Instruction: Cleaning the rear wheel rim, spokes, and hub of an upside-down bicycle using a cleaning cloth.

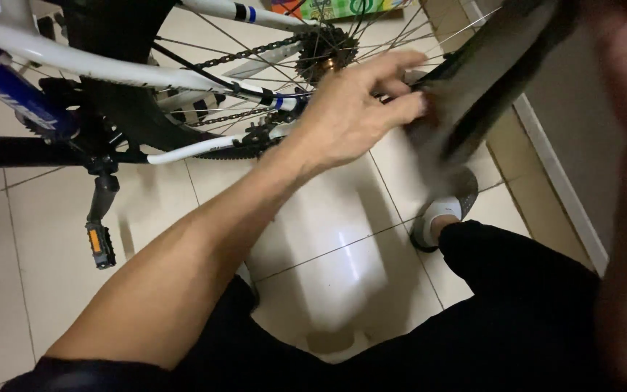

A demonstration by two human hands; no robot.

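Note:
My left hand (357, 109) reaches out to the rear wheel of a white and blue bicycle (74, 62). Its fingers curl against the inner edge of the black rear tyre (491, 69), beside the spokes. The sprocket cluster (324, 51) and chain (248, 52) lie just left of that hand. My right hand (622, 51) is a blurred shape at the top right, close to the tyre's outer side; its fingers cannot be made out. The tyre is motion-blurred where the left fingers meet it.
A crank with a black pedal and orange reflector (101, 247) hangs at the left. The floor is pale glossy tile (328, 239). My foot in a grey and white slipper (444, 207) stands under the wheel. A wall with a white skirting (560, 189) runs along the right.

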